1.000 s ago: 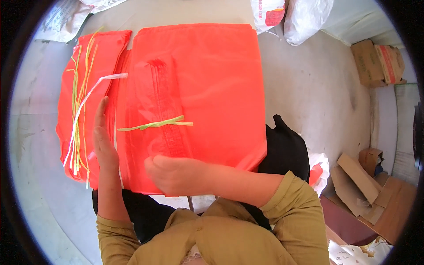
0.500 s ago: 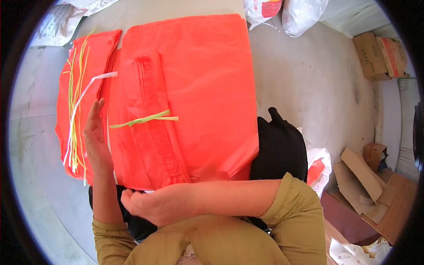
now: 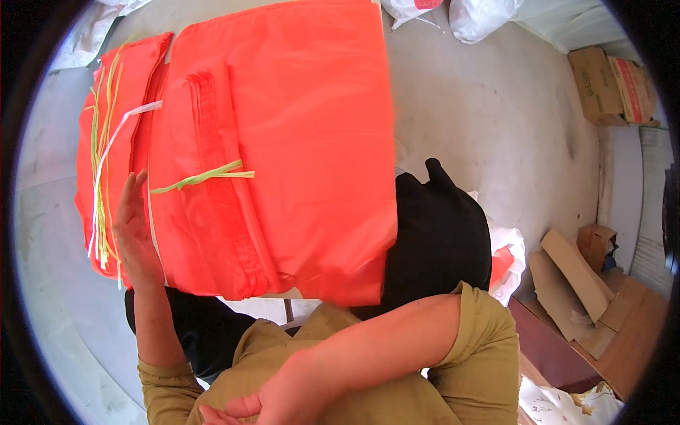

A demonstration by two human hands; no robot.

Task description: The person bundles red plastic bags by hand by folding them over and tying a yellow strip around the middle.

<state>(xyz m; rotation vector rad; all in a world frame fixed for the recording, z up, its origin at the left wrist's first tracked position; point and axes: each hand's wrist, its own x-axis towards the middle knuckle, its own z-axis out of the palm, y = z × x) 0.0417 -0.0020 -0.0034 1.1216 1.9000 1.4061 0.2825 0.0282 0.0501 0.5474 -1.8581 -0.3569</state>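
A large stack of flat red plastic bags lies in front of me. A pleated bundle runs lengthwise on it, and a yellow-green tie strip crosses that bundle. Left of it is a narrower folded red stack, with several loose yellow-green strips and a white strip on top. My left hand is upright at the gap between the stacks, fingers stretched out and holding nothing. Low against my body, my right hand shows thumb and a finger apart; the lower edge cuts off the rest.
My black-clad knee is right of the large stack. White plastic bags lie at the far right on the pale floor. Cardboard boxes stand against the right wall, and opened cardboard lies nearer.
My right hand has drawn down toward my body, away from the large stack's near edge. The stacks and my left hand appear shifted left in view.
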